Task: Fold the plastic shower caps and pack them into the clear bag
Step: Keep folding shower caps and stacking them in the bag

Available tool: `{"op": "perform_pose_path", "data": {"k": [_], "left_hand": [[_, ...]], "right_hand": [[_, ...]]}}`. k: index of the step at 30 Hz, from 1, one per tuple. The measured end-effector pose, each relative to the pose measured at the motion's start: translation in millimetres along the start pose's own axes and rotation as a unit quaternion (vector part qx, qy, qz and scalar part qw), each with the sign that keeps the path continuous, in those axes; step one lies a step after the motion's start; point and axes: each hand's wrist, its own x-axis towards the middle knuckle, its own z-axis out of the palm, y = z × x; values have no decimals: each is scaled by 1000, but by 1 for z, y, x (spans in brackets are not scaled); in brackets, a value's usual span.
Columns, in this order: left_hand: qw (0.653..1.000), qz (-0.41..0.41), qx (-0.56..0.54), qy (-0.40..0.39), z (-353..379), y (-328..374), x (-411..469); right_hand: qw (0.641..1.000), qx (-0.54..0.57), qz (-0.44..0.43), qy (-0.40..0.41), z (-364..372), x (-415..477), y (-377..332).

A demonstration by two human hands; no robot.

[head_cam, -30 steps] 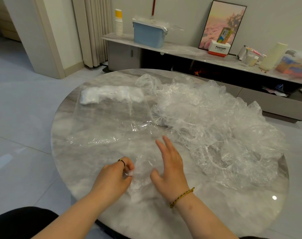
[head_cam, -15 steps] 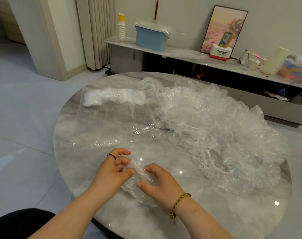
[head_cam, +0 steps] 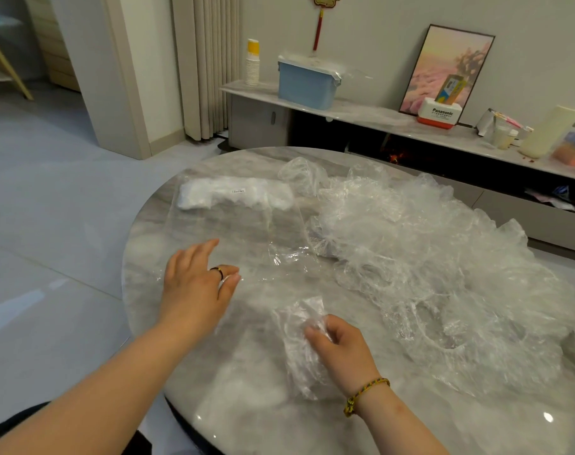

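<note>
A folded, crumpled shower cap [head_cam: 300, 343] is gripped in my right hand [head_cam: 340, 348] just above the near part of the round marble table [head_cam: 154, 310]. My left hand [head_cam: 197, 284], fingers straight and spread, hovers over or touches the near edge of the clear bag [head_cam: 246, 231], which lies flat on the left half of the table. White folded caps [head_cam: 233, 193] fill the bag's far end. A big loose pile of clear shower caps [head_cam: 427, 257] covers the table's right half.
Behind the table runs a low cabinet shelf [head_cam: 361, 113] with a blue lidded box [head_cam: 307, 82], stacked paper cups [head_cam: 252, 62], a framed picture [head_cam: 447, 67] and small items. Tiled floor [head_cam: 49, 198] lies to the left.
Both hands were squeezing the cap together near the table's front. Now the left hand has let go and moved left and forward to the bag, while the right hand alone keeps the cap.
</note>
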Motion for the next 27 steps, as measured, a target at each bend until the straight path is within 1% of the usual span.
{"op": "perform_pose_path", "data": {"k": [2,3,6,9,11,15,20,21,23,24,25,27], "left_hand": [[998,11,65,8,-2,-1,10],[997,3,83,-3,1,-4,15],[984,-44,140,-97,4,-15,22],[961,-61,196,-184,9,-22,21],[951,-59,224,-207,13,-22,21],[954,-51,229,-187,13,-22,24],[968,-14,197,-152,5,-15,22],[973,7,182,-143,3,-14,21],[981,95,150,-77,5,-16,16],[979,126,145,-66,5,-17,15],[978,148,137,-53,6,-19,13],[979,161,121,-43,7,-19,7]], "right_hand": [[1000,9,0,2,0,-1,-2],[1000,11,-1,0,1,-1,-1],[1000,12,5,-9,1,-1,-1],[1000,22,8,-5,1,0,1],[1000,25,7,-2,1,1,1],[999,38,26,2,1,5,0],[992,111,59,29,-5,16,-2],[988,133,67,35,-4,20,-5],[984,159,73,32,1,26,-15],[988,139,69,15,6,31,-21],[993,94,66,-10,12,34,-28],[993,-8,79,-83,28,40,-41]]}}
